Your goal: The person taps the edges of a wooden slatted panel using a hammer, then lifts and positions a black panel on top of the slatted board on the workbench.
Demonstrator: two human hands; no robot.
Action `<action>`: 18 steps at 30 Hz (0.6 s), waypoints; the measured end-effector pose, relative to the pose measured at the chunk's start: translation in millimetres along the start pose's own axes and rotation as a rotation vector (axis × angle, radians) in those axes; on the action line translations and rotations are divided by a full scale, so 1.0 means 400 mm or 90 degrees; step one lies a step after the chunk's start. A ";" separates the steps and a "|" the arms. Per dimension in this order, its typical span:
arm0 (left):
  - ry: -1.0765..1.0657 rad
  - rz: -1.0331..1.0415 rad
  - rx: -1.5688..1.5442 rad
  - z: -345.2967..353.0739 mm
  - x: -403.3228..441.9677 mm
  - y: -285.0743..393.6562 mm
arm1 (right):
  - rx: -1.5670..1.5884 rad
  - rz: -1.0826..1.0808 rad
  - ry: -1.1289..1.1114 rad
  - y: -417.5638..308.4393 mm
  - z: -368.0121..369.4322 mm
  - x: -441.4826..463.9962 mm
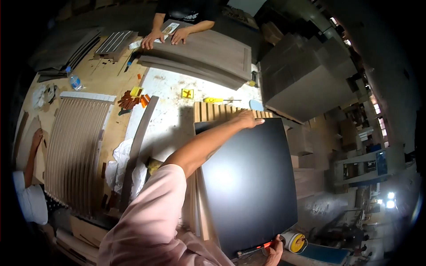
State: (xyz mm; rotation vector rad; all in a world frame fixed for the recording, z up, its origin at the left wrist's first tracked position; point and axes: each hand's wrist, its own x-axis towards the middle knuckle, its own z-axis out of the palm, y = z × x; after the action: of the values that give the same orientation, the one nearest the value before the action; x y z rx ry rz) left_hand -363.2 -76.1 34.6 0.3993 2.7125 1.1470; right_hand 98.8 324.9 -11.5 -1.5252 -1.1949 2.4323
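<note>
A black panel [253,177] with a bright reflection lies over a slatted wooden piece [222,111], whose slats show past the panel's far edge. My left hand [249,119] rests on that far edge, fingers pointing right, with its thumb and fingertips near the panel's surface. At the panel's near right corner, my right hand [276,249] is wrapped round a tool with an orange-red part [267,244]. The tool's dark end lies along the panel's near edge.
Across the table a person's hands [165,37] rest on stacked brown panels [208,53]. Another person's arm [31,155] is at far left, beside a ribbed panel [73,150]. A yellow screwdriver [213,100], bottle [74,80] and bucket [294,242] are nearby.
</note>
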 end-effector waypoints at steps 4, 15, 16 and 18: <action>0.304 0.003 -0.002 -0.014 -0.208 -0.014 | -0.062 -0.034 0.057 0.084 -0.014 -0.028; 0.358 -0.270 -0.222 0.171 -0.488 -0.239 | -0.045 -0.071 0.012 0.148 0.041 -0.079; 0.345 -0.279 -0.232 0.163 -0.481 -0.238 | -0.028 -0.079 0.014 0.149 0.042 -0.077; 0.307 -0.309 -0.251 0.140 -0.468 -0.233 | -0.021 -0.094 0.003 0.169 0.062 -0.076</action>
State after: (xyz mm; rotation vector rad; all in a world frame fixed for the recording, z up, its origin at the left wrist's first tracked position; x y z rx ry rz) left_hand -187.5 -158.2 -61.8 -0.6297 2.5983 1.7205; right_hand 119.1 250.5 -24.6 -1.3950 -1.3020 2.3256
